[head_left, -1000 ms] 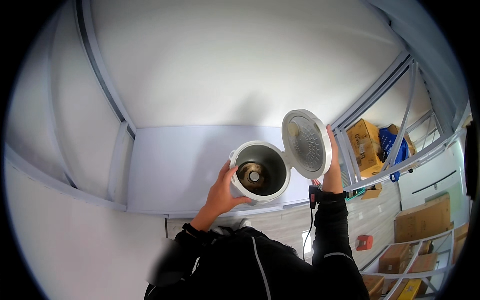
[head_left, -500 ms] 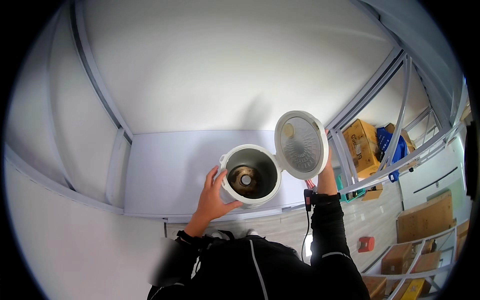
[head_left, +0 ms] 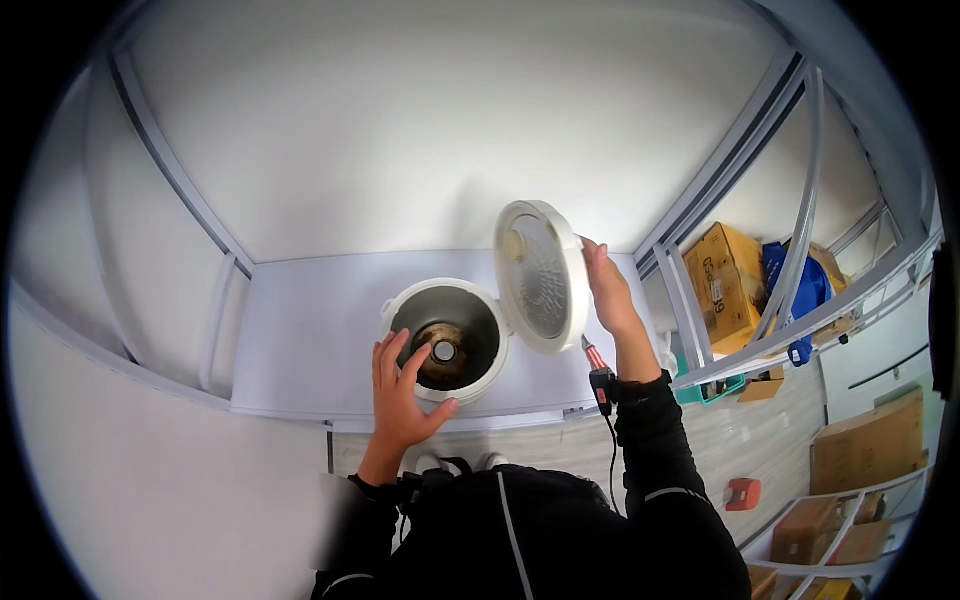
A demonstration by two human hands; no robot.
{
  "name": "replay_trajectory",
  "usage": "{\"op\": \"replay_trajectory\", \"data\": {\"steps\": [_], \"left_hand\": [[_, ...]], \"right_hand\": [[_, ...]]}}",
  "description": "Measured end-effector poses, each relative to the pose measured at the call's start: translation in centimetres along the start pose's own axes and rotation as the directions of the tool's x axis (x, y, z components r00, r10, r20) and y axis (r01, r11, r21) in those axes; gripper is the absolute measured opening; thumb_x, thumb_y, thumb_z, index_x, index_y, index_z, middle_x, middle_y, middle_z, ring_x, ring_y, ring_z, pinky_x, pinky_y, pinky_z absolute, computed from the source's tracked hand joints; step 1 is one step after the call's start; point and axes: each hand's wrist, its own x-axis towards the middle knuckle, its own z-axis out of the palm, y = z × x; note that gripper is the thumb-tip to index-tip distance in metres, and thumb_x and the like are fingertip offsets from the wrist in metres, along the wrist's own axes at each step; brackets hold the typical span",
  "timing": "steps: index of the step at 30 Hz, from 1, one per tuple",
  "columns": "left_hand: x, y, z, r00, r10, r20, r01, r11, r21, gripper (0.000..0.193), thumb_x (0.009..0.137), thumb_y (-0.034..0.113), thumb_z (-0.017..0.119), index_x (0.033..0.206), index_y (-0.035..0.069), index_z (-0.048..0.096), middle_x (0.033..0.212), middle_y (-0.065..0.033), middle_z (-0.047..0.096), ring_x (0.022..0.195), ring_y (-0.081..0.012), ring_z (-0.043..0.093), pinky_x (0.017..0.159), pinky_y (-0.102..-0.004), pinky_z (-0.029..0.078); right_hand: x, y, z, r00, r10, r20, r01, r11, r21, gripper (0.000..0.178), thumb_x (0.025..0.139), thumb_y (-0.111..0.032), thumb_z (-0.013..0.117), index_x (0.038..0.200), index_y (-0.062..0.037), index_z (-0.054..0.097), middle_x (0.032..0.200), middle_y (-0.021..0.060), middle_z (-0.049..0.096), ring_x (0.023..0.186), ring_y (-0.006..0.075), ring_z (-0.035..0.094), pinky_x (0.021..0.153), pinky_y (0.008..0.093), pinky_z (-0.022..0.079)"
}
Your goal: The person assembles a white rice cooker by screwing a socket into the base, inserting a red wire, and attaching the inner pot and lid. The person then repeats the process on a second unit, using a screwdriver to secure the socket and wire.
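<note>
While the left hand [head_left: 400, 400] spreads wide over the near-left side of a rice cooker [head_left: 477, 328] on the table [head_left: 300, 330], the right hand [head_left: 610, 288] (grip impossible to tell) sits right of the raised lid [head_left: 545, 275].

Before me: one pale rectangular table [head_left: 310, 330], bearing one white rice cooker [head_left: 470, 322], grey inside, hinged lid [head_left: 545, 285] raised, near the front edge. Beneath me: one grey wood-grain floor [head_left: 715, 440], bearing one red stool [head_left: 743, 494] and my light shoes [head_left: 495, 461].
</note>
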Motion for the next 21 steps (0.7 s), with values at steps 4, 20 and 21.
{"op": "replay_trajectory", "data": {"steps": [4, 20, 21], "left_hand": [[0.5, 2.0, 0.8, 0.997, -0.027, 0.078, 0.019, 0.996, 0.093, 0.088, 0.073, 0.041, 0.088, 0.149, 0.007, 0.058, 0.158, -0.0167, 0.052, 0.15, -0.0458, 0.04, 0.126, -0.0669, 0.023], [-1.1, 6.1, 3.9, 0.979, -0.137, -0.148, 0.157, 0.979, 0.131, 0.094, 0.068, 0.028, 0.094, 0.15, 0.003, 0.054, 0.153, -0.0204, 0.052, 0.14, -0.0448, 0.047, 0.12, -0.061, 0.036], [-1.1, 6.1, 4.1, 0.976, -0.155, -0.156, 0.173, 0.979, 0.111, 0.094, 0.068, 0.026, 0.094, 0.15, 0.003, 0.054, 0.153, -0.0208, 0.052, 0.139, -0.0447, 0.047, 0.119, -0.0601, 0.037]], "right_hand": [[-0.2, 1.0, -2.6, 1.0, 0.03, 0.002, -0.03, 1.0, -0.002, 0.077, 0.114, -0.063, 0.03, 0.15, -0.0012, 0.057, 0.13, 0.0146, 0.068, 0.122, 0.0251, 0.062, 0.108, 0.041, 0.048], [-12.0, 13.0, -7.0, 0.684, 0.724, -0.091, -0.278, 0.144, -0.95, 0.073, 0.097, -0.028, 0.065, 0.16, -0.0108, 0.034, 0.143, 0.0267, 0.055, 0.128, 0.0439, 0.065, 0.103, 0.0551, 0.054], [-12.2, 13.4, -7.2, 0.679, 0.728, -0.089, -0.282, 0.147, -0.948, 0.071, 0.097, -0.026, 0.064, 0.16, -0.0117, 0.033, 0.143, 0.0266, 0.055, 0.127, 0.0443, 0.065, 0.102, 0.0547, 0.055]]}}
